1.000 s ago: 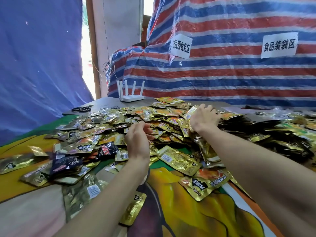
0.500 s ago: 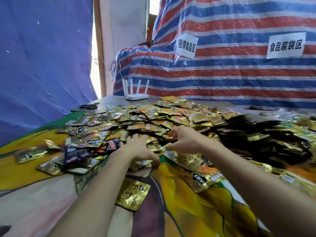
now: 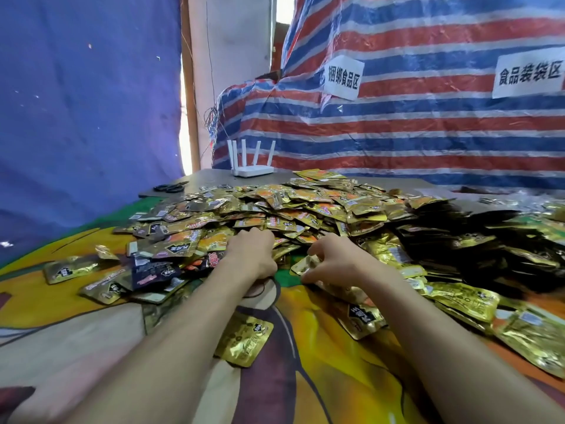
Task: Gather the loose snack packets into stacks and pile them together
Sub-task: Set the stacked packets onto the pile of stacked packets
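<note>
Most of this job is ahead of me, I reckon. The snack packets (image 3: 308, 209) lie in one broad, untidy heap across the worktop (image 3: 211, 179), gold ones in the middle and to the left, a darker mass (image 3: 489, 246) to the right. I see no squared-up stack anywhere among them. My right hand (image 3: 339, 261) is at the near edge of the heap, its fingers (image 3: 319, 246) curled, with a gold packet (image 3: 305, 266) pinched between them and the thumb. My left hand (image 3: 253, 255) is just beside it, knuckles up, bent down into the heap's edge. Whether it has hold of anything I cannot tell, since the back of the hand hides that. Strays lie apart from the heap on the printed cloth (image 3: 336, 377): a single packet (image 3: 244, 341) between my forearms, another just beside my right forearm, and a few out to the left. All of that is yet to be gathered, stacked and piled.
</note>
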`<state>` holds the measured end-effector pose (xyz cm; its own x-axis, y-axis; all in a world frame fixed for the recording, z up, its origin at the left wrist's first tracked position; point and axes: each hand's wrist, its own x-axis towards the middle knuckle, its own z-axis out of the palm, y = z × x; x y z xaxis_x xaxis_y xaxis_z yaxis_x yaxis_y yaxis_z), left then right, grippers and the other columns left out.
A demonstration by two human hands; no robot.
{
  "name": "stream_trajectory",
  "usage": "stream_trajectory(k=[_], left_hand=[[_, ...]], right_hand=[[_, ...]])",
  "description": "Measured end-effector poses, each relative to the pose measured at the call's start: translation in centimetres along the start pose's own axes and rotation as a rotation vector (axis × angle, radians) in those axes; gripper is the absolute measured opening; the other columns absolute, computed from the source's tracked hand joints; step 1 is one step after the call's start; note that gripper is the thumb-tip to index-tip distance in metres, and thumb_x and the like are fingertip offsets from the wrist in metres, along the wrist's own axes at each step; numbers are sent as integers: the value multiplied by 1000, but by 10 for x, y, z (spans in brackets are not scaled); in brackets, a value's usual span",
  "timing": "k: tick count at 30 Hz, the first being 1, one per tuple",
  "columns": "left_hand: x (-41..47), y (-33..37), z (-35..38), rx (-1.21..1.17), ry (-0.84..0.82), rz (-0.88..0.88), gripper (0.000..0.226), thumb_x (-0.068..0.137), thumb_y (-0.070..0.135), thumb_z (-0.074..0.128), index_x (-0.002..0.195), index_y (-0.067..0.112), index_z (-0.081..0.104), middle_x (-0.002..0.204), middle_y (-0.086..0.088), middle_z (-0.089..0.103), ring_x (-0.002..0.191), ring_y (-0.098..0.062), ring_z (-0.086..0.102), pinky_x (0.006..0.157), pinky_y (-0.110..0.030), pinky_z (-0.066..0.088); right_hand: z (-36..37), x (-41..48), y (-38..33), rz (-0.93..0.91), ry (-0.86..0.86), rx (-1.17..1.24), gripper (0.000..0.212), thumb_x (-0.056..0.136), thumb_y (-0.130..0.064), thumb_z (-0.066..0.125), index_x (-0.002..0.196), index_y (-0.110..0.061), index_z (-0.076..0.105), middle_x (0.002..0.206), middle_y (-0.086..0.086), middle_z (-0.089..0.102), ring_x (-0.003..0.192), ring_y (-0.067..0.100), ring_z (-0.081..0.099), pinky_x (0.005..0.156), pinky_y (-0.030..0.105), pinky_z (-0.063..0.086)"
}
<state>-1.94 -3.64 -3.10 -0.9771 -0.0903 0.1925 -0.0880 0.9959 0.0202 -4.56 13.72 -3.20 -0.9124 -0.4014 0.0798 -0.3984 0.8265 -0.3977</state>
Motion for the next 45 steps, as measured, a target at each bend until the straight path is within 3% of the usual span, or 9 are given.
stream_trajectory(k=[3, 6, 14, 18, 27, 30, 38, 41, 45], left_hand=[[-2, 13, 8, 39, 80, -26, 16, 90, 15, 59, 97, 15, 45, 101, -9, 57, 102, -34, 60, 75, -38, 39], [-5, 12, 12, 7, 160, -84, 11, 92, 18, 57, 94, 18, 45, 95, -5, 47, 104, -33, 60, 84, -40, 39], [-7, -10, -5, -270, 218, -125, 27, 93, 41, 66, 92, 15, 61, 92, -2, 63, 90, -29, 63, 74, -36, 45], [-6, -19, -12, -657, 277, -85, 34, 88, 36, 75, 74, 7, 65, 73, -12, 68, 72, -31, 65, 67, -43, 52], [-8, -9, -16, -1554, 277, -108, 15, 89, 23, 75, 86, 8, 74, 81, -10, 77, 70, -22, 73, 68, -34, 57], [-11, 4, -14, -1725, 169, -131, 23, 93, 27, 68, 94, 4, 69, 73, -8, 74, 59, -23, 71, 54, -28, 56], [-14, 36, -2, -1800, 141, -263, 26, 96, 29, 64, 114, 11, 60, 92, -12, 77, 77, -29, 75, 72, -43, 62], [-15, 34, -2, -1756, 92, -228, 24, 93, 24, 67, 110, 7, 63, 88, -13, 76, 69, -26, 73, 63, -37, 62], [-19, 34, 0, -1765, -38, -185, 31, 81, 2, 77, 110, -1, 66, 88, -20, 76, 66, -30, 73, 59, -37, 61]], right_hand=[[2, -3, -4, -48, 70, -23, 40, 84, -32, 70, 93, 7, 69, 78, 20, 65, 73, 33, 64, 55, 37, 47], [5, -6, -5, -35, 130, 5, 43, 95, -35, 57, 64, -6, 52, 58, 8, 42, 53, 24, 37, 48, 30, 28], [-4, -9, 0, 62, 258, 19, 35, 101, -33, 39, 78, -11, 56, 77, 5, 63, 71, 25, 59, 63, 34, 43], [-8, -14, 2, 90, 421, 1, 34, 102, -32, 37, 77, -17, 55, 76, 1, 60, 67, 21, 56, 63, 34, 39], [-15, -16, 0, 18, 760, 378, 34, 106, -29, 40, 78, -15, 52, 72, -2, 57, 65, 17, 54, 57, 34, 37], [-11, -17, -7, -63, 744, 602, 35, 107, -26, 44, 76, -13, 56, 70, -1, 59, 61, 16, 52, 56, 31, 37], [4, -16, -20, 33, 511, 1217, 39, 105, -29, 54, 75, -28, 79, 89, 9, 78, 92, 36, 74, 83, 58, 59], [4, -15, -17, 74, 439, 1351, 35, 97, -24, 67, 67, -32, 81, 87, 12, 78, 80, 29, 75, 79, 50, 62], [-1, -13, -9, 130, 127, 1558, 13, 89, -10, 73, 81, -1, 77, 77, 13, 76, 61, 17, 73, 58, 28, 60]])
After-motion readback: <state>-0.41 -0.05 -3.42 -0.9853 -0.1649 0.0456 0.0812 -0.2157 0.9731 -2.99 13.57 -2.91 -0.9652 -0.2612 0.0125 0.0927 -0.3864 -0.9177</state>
